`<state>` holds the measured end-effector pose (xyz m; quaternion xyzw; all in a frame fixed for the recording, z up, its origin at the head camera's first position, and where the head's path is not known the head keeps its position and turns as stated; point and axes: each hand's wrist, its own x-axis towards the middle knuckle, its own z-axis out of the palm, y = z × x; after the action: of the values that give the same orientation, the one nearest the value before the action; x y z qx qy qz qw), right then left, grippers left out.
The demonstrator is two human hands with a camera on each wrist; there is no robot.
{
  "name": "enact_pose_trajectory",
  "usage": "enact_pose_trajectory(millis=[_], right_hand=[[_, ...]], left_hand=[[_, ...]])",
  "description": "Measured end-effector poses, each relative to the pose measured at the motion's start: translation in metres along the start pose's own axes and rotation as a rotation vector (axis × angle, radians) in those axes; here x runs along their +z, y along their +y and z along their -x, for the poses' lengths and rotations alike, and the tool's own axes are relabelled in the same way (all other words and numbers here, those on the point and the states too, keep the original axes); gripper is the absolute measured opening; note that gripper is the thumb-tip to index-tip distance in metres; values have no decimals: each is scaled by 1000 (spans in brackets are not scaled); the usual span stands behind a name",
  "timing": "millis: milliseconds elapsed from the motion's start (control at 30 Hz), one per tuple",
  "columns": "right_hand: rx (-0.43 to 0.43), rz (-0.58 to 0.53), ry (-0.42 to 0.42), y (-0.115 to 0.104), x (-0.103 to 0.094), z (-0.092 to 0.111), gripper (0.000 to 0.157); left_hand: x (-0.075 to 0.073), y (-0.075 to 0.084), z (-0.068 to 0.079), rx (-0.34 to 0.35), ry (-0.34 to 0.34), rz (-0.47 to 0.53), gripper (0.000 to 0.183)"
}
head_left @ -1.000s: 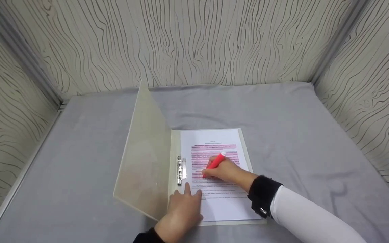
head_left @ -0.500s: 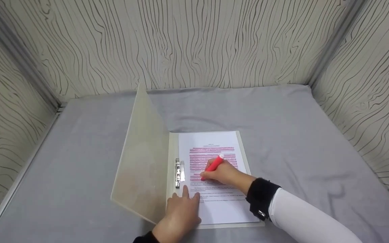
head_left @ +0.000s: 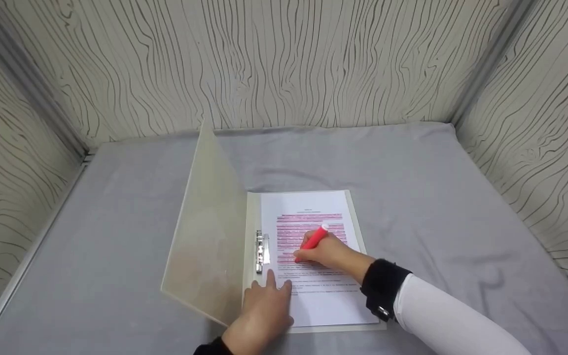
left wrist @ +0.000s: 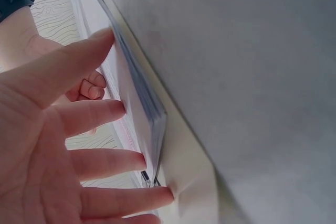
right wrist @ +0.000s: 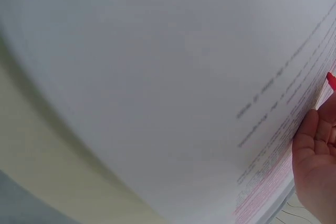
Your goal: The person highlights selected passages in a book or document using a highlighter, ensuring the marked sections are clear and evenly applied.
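Observation:
A pink highlighter (head_left: 315, 237) with a white end is pinched in my right hand (head_left: 331, 251), its tip down on the printed page (head_left: 321, 308). The page's upper lines are marked pink; the lower ones are plain black text. My left hand (head_left: 266, 308) rests with spread fingers on the page's lower left corner. In the left wrist view its fingertips touch a thick stack of paper (left wrist: 142, 90) and the folder's edge. The right wrist view shows part of my right hand (right wrist: 317, 156) against the sheet, with only the highlighter's red tip (right wrist: 331, 81) visible.
The cream folder (head_left: 205, 236) lies under the paper, its left cover standing up steeply beside my left hand. A metal clip (head_left: 259, 251) sits along the folder's spine. Grey cloth (head_left: 437, 197) covers the table, and wood-patterned panels (head_left: 284, 59) enclose the back and sides.
The head view has shifted slightly. Both hands stay almost in place on the page, with the highlighter tip moving very little along the same line region.

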<state>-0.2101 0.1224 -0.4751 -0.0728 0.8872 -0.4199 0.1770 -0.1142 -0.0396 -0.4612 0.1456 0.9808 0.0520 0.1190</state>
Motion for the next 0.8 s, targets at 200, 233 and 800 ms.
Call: enact_pose_trajectory(millis=[200,233,800], right_hand=[[-4,9,3,-1,0,0,22],[-1,16,5,-1,0,0,21],[45,24,2,0,-2,1,22]], left_hand=[[1,-1,0,8,14,-9,62],[2,-1,0,12,25,-18,62],[4,-2,0,25,50,-37,64]])
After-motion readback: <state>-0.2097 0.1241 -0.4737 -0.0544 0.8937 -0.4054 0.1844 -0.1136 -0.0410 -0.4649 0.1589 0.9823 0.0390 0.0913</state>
